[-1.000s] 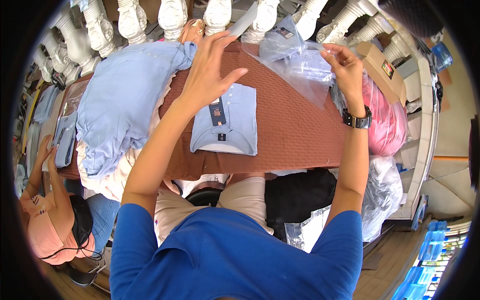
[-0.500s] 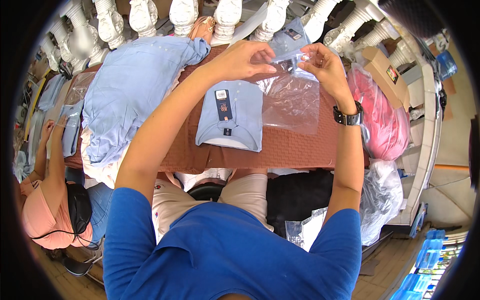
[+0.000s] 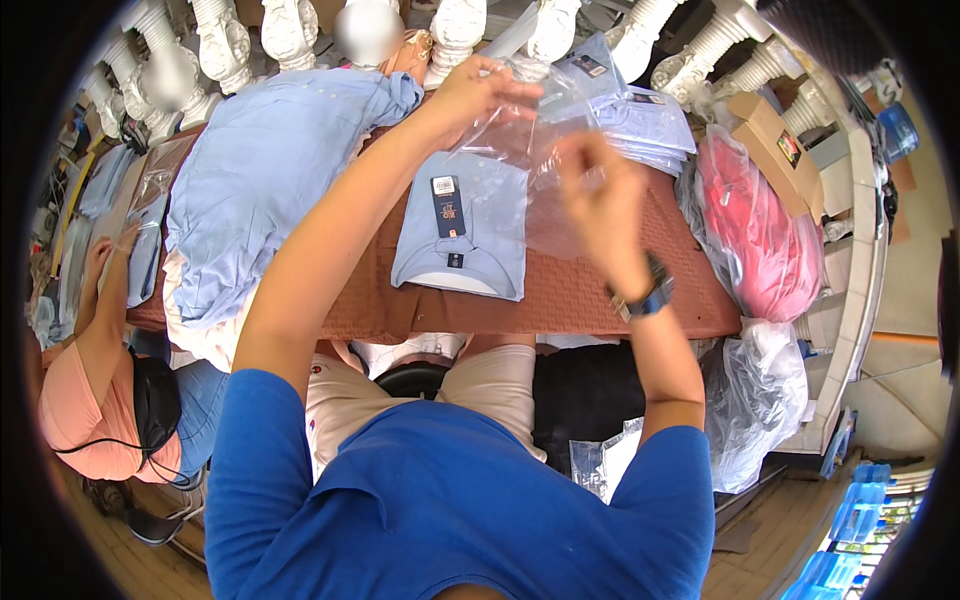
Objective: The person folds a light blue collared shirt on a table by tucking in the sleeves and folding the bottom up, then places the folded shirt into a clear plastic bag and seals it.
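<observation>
A clear plastic bag [image 3: 549, 205] hangs over the table between my hands. My left hand [image 3: 490, 98] pinches its upper left part, fingers bent and close together. Beside the bag's right side is my right hand [image 3: 608, 205], smeared by motion, so its grip does not show. A black watch [image 3: 650, 288] is on that wrist. Just below my hands lies a folded light blue shirt [image 3: 490, 215], collar toward me, with a dark hang tag [image 3: 448, 207] on its front. The bag partly overlaps the shirt's far right corner.
Unfolded blue garments [image 3: 270, 180] are heaped at left. Folded shirts [image 3: 645, 125] are stacked at the back right, near a plastic sack of red stuff [image 3: 755, 230] and a cardboard box [image 3: 778, 150]. White balusters [image 3: 288, 40] line the far edge. A co-worker [image 3: 100, 400] sits at left.
My left hand has moved up and left with the bag. My right hand has swung down toward me and left. The bag is now lifted and spread, uncovering the shirt stack behind.
</observation>
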Demonstrator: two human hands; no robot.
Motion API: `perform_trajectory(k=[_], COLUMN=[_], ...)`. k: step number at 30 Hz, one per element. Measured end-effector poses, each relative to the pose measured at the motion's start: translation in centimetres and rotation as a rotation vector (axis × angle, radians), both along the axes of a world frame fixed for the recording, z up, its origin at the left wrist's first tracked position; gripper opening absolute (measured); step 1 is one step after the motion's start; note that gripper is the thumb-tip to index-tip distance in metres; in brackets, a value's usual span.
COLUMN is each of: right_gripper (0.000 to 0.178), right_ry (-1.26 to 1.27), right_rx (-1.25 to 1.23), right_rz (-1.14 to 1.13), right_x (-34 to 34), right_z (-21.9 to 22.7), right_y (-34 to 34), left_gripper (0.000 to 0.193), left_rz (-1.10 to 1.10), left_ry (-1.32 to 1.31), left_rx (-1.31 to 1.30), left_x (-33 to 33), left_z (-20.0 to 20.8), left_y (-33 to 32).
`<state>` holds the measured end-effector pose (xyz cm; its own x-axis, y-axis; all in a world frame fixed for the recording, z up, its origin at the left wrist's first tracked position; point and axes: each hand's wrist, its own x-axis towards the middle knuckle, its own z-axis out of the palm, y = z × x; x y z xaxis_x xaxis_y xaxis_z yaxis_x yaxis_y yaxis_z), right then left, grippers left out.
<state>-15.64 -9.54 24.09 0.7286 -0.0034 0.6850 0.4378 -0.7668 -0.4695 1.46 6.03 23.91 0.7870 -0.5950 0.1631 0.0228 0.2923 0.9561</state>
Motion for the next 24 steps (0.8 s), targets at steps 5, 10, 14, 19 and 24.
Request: perform_trajectory(k=[5, 10, 14, 19, 24], right_gripper=[0.037, 0.046, 0.038, 0.042, 0.044], right_ry=[0.790, 0.637, 0.552, 0.591, 0.651], right_rx=[0.511, 1.245, 1.511, 1.819, 1.699], right_rz=[0.352, 0.499, 0.526, 0.336, 0.171], right_x=[-1.4, 5.4, 10.1, 9.5, 7.1], right_z=[-9.8, -12.0, -14.6, -17.9, -17.8], right_y=[5.4, 3.6, -0.2, -1.6, -2.2], left_gripper=[0.006, 0.024, 0.036, 0.051, 0.056], left_rz=[0.182, 0.385, 0.540, 0.591, 0.497], left_ry=[-0.022, 0.020, 0.190, 0.314, 0.077], left_rx=[-0.337, -0.482, -0.513, -0.336, 0.160], left_x=[1.2, 2.2, 1.6, -1.5, -4.8], left_z=[0.1, -3.8, -9.5, -16.1, -20.0], left_y=[-1.3, -0.8, -0.9, -1.6, -0.2])
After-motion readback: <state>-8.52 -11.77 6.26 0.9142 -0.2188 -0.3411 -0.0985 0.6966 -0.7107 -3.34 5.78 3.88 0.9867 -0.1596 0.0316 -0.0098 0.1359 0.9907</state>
